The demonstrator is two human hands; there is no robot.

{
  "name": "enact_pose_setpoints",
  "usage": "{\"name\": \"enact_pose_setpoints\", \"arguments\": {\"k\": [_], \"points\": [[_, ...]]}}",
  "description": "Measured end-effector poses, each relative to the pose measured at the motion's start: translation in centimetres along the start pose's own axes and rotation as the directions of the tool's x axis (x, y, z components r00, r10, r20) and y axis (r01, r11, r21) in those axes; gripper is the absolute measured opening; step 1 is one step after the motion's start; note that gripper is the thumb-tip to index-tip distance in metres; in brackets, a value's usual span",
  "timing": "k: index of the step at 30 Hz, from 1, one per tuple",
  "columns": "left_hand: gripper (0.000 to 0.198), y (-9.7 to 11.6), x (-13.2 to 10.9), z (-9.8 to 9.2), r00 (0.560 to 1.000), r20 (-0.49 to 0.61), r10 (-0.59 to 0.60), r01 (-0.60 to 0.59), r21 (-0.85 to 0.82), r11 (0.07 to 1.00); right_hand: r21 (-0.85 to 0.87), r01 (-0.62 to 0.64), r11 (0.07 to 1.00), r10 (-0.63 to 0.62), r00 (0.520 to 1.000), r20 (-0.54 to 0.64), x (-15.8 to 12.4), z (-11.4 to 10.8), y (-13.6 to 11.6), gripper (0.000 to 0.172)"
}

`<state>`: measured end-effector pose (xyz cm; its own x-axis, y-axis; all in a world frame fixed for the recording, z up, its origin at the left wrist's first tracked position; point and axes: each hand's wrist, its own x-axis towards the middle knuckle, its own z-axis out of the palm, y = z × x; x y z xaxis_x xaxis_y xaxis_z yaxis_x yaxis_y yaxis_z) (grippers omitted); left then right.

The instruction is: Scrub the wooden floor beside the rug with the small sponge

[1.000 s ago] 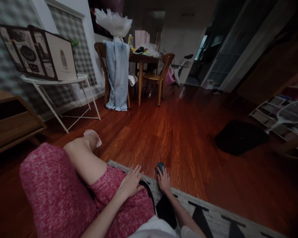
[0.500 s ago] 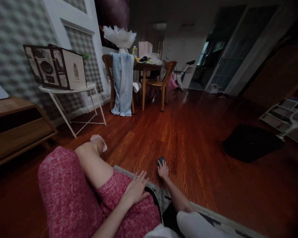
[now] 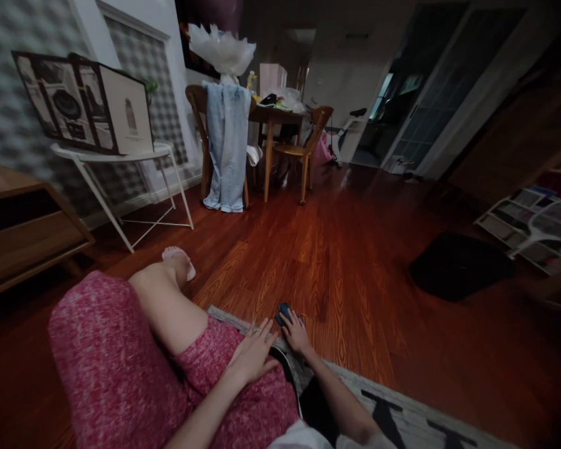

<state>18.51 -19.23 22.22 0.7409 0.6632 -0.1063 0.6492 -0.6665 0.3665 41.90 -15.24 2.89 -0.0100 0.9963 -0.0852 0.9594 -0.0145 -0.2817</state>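
My left hand (image 3: pixel 254 355) lies palm down, fingers spread, on the red patterned shorts (image 3: pixel 116 355) over my thigh; a ring shows on one finger. To its right, my right hand (image 3: pixel 297 332) has its fingers over a small dark blue object (image 3: pixel 284 310), rounded like a computer mouse. The object is low by the edge of the grey rug (image 3: pixel 355 377); whether it touches the floor I cannot tell. My palm and fingers hide part of it. Beside my thigh, a dark item with a pale rim (image 3: pixel 287 365) is partly covered.
Reddish wood floor (image 3: pixel 336 249) stretches ahead. A white side table (image 3: pixel 107 156) carries a printed box (image 3: pixel 126 112). Jeans (image 3: pixel 227 143) hang over a chair by the dining table (image 3: pixel 275 114). A black, flat-looking item (image 3: pixel 460 265) lies at right near white shelves (image 3: pixel 514 221).
My right hand has moved left, closer to my left hand, with the dark blue object under its fingers. The left hand stays on the thigh. The view has shifted slightly.
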Motion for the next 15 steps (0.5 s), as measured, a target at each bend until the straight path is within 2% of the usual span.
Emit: {"name": "enact_pose_setpoints", "arguments": {"k": [4, 7, 10, 15], "points": [[0.069, -0.4, 0.2, 0.5, 1.0, -0.01, -0.016, 0.016, 0.011, 1.0, -0.017, -0.12, 0.993, 0.12, 0.991, 0.051, 6.2, -2.3, -1.6, 0.052], [0.07, -0.6, 0.3, 0.5, 1.0, 0.003, -0.021, 0.021, 0.015, 1.0, -0.004, -0.153, 0.988, 0.153, 0.987, 0.04, 8.5, -2.7, -3.0, 0.053], [0.071, -0.5, 0.3, 0.4, 1.0, -0.009, -0.018, 0.019, 0.018, 1.0, 0.0, -0.125, 0.992, 0.125, 0.991, 0.043, 7.6, -1.7, -3.7, 0.053], [0.066, 0.1, 0.0, 0.0, 1.0, -0.02, -0.002, 0.002, 0.011, 1.0, 0.028, 0.083, 0.996, -0.084, 0.995, 0.057, 1.1, 1.0, -2.9, 0.053]]}}
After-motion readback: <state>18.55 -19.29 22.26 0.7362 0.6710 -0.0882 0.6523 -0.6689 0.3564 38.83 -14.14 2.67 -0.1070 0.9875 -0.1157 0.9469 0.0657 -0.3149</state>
